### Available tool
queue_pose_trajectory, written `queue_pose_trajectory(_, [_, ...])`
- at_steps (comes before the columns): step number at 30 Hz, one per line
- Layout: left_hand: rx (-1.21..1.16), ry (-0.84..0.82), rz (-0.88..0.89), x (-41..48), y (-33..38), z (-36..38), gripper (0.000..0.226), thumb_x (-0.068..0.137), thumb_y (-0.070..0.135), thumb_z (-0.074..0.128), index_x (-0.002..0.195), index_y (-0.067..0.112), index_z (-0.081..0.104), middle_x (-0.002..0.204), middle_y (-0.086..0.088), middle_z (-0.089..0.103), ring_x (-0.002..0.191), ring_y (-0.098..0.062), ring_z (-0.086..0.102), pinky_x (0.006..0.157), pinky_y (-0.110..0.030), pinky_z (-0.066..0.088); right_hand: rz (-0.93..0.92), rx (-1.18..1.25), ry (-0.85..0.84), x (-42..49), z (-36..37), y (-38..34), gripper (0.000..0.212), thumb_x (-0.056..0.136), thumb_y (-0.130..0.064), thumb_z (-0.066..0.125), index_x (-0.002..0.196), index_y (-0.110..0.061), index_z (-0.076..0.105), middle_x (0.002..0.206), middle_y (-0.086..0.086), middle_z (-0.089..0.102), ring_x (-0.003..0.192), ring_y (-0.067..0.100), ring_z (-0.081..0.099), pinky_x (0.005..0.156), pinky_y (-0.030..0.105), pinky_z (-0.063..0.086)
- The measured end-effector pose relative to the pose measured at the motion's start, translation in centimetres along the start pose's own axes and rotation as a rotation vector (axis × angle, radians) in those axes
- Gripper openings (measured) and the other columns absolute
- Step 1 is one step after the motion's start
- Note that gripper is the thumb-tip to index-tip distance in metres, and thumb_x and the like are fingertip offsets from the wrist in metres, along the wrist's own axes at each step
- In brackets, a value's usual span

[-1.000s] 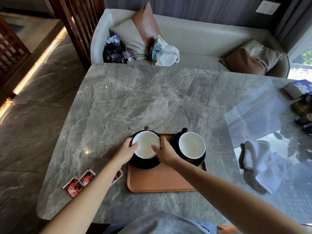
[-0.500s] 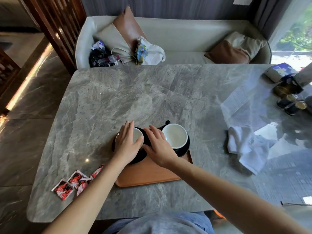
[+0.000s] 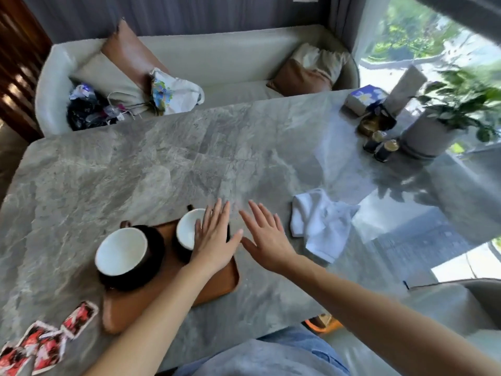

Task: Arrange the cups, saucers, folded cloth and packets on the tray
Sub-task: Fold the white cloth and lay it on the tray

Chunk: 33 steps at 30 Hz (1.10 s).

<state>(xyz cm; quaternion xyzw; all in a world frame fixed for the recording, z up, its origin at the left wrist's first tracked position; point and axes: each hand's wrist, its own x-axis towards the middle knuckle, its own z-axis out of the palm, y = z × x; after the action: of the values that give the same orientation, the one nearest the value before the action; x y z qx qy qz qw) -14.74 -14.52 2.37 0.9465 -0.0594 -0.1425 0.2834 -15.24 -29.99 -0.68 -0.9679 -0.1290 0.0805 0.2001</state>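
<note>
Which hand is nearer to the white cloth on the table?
The right hand: it is open just beside the white cloth, apart from it. The left hand is more distant, over the farther cup on the tray.

Lounge: sofa [image 3: 217, 63], marble table [image 3: 162, 172]

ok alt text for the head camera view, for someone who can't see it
A person's left hand and right hand, both open, stretch over a grey marble table beside a crumpled white cloth. Two dark cups, white inside, stand on a brown tray; red packets lie to its left.
</note>
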Motion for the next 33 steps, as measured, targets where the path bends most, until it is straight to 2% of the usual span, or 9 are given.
queue_pose_trajectory(8, [0.078, -0.113, 0.087, 3.3, 7.4, 5.8, 0.073, 0.093, 0.045, 0.039, 0.148, 0.027, -0.005, 0.159, 0.005, -0.010, 0.145, -0.013, -0.012, 0.118, -0.042, -0.004, 0.156, -0.039, -0.033, -2.8, -1.2, 10.0, 0.069, 0.092, -0.047, 0.046, 0.149, -0.026, 0.013, 0.161, 0.004, 0.000, 0.147, 0.024, 0.000, 0.116, 0.053, 0.012])
queue_pose_trajectory(11, [0.083, -0.166, 0.078, 4.2, 8.8, 7.4, 0.073, 0.093, 0.044, 0.041, 0.149, 0.025, -0.002, 0.160, 0.003, -0.004, 0.146, -0.015, -0.005, 0.119, -0.040, 0.001, 0.202, -0.044, -0.098, -3.4, -1.2, 12.6, 0.074, 0.086, -0.038, 0.056, 0.147, -0.023, 0.016, 0.160, 0.005, 0.001, 0.147, 0.025, 0.002, 0.116, 0.053, 0.016])
queue_pose_trajectory(15, [-0.044, -0.298, -0.014, 4.8, 9.8, 9.4, 0.077, 0.091, 0.040, 0.048, 0.149, 0.018, 0.003, 0.159, -0.005, 0.008, 0.146, -0.020, 0.013, 0.117, -0.035, 0.015, 0.217, -0.065, -0.177, -3.6, -2.0, 15.9, 0.072, 0.079, -0.016, 0.057, 0.142, -0.017, 0.025, 0.158, 0.009, 0.009, 0.146, 0.027, 0.007, 0.111, 0.045, 0.028])
queue_pose_trajectory(18, [-0.076, -0.385, -0.113, 5.4, 9.8, 11.1, 0.079, 0.090, 0.038, 0.051, 0.148, 0.013, 0.004, 0.155, -0.009, 0.022, 0.139, -0.024, 0.030, 0.113, -0.035, 0.026, 0.169, -0.120, -0.212, -3.3, -2.4, 18.0, 0.069, 0.073, -0.002, 0.052, 0.137, -0.018, 0.031, 0.154, 0.007, 0.016, 0.143, 0.027, 0.015, 0.100, 0.042, 0.037])
queue_pose_trajectory(21, [-0.217, -0.452, -0.232, 5.9, 10.2, 12.8, 0.078, 0.089, 0.030, 0.056, 0.147, 0.009, 0.008, 0.137, -0.011, 0.046, 0.119, -0.027, 0.052, 0.103, -0.032, 0.038, 0.158, -0.147, -0.182, -2.5, -2.6, 19.3, 0.054, 0.077, -0.011, 0.057, 0.127, -0.021, 0.038, 0.142, 0.004, 0.030, 0.126, 0.028, 0.034, 0.081, 0.040, 0.042])
queue_pose_trajectory(26, [-0.426, -0.330, -0.311, 6.5, 11.3, 15.2, 0.062, 0.086, 0.020, 0.061, 0.137, 0.006, 0.029, 0.123, -0.012, 0.059, 0.106, -0.024, 0.058, 0.089, -0.028, 0.043, 0.185, -0.012, -0.062, -0.7, -2.8, 19.5, 0.027, 0.086, -0.032, 0.054, 0.111, -0.026, 0.058, 0.123, -0.001, 0.049, 0.109, 0.023, 0.047, 0.080, 0.038, 0.045])
queue_pose_trajectory(28, [-0.513, -0.259, -0.351, 6.9, 11.6, 15.7, 0.054, 0.085, 0.016, 0.063, 0.130, 0.005, 0.036, 0.119, -0.012, 0.059, 0.104, -0.021, 0.057, 0.087, -0.027, 0.043, 0.153, 0.060, 0.020, -0.1, -3.2, 18.9, 0.021, 0.088, -0.030, 0.050, 0.101, -0.024, 0.065, 0.108, 0.000, 0.059, 0.100, 0.023, 0.054, 0.076, 0.034, 0.043])
queue_pose_trajectory(31, [-0.596, -0.092, -0.417, 7.4, 11.5, 15.9, 0.026, 0.084, 0.001, 0.055, 0.110, -0.001, 0.051, 0.107, -0.018, 0.063, 0.098, -0.026, 0.059, 0.084, -0.033, 0.045, -0.009, 0.300, 0.057, 0.9, -3.8, 17.5, 0.016, 0.085, -0.013, 0.054, 0.084, -0.006, 0.069, 0.082, 0.011, 0.067, 0.079, 0.030, 0.063, 0.062, 0.020, 0.040])
queue_pose_trajectory(33, [-0.643, -0.059, -0.420, 7.5, 11.2, 15.8, 0.018, 0.083, -0.005, 0.047, 0.095, 0.004, 0.056, 0.094, -0.017, 0.062, 0.090, -0.022, 0.056, 0.077, -0.031, 0.042, 0.014, 0.256, 0.079, 1.3, -4.4, 16.9, 0.022, 0.089, -0.019, 0.047, 0.085, -0.009, 0.066, 0.083, 0.008, 0.065, 0.082, 0.026, 0.059, 0.054, 0.027, 0.037])
